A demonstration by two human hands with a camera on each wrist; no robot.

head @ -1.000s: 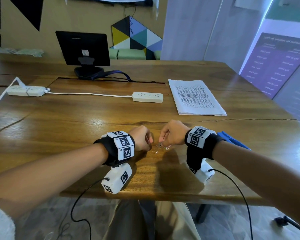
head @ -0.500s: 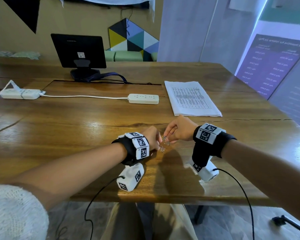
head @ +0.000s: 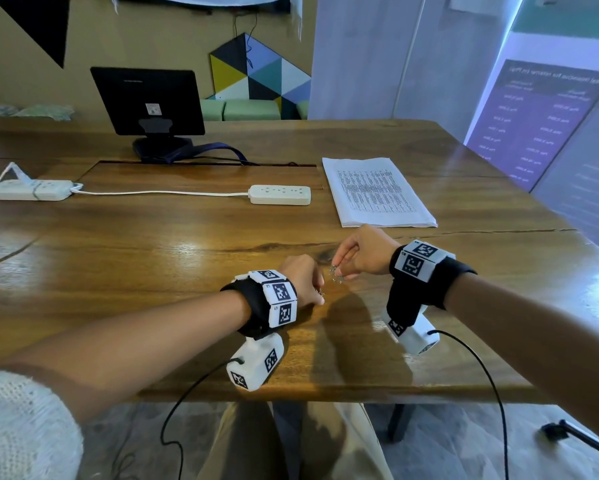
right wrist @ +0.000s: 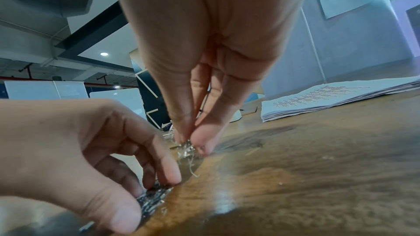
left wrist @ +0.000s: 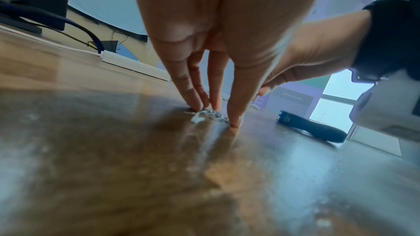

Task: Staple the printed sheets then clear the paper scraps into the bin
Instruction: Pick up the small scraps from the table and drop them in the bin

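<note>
A stack of printed sheets [head: 377, 192] lies flat at the back right of the wooden table [head: 152, 258]. My right hand [head: 337, 271] pinches a small tangle of silvery scraps [right wrist: 187, 147] that look like bent staples, just above the wood. Beside it, my left hand [head: 320, 296] has its fingertips down on the table. Its fingers and thumb close round a second little heap of the same scraps [left wrist: 209, 114]. A dark stapler [left wrist: 311, 128] lies on the table beyond my right hand and is hidden in the head view. No bin is in view.
A black monitor [head: 149, 102] stands at the back. Two white power strips [head: 280, 194] [head: 31, 189], joined by a cord, lie across the middle. The table's near edge [head: 325, 393] is just behind my wrists. A cable hangs from each wrist camera.
My right hand has drawn a little up and away from the left, taking a pinch of scraps with it. The left hand has stayed down on the table.
</note>
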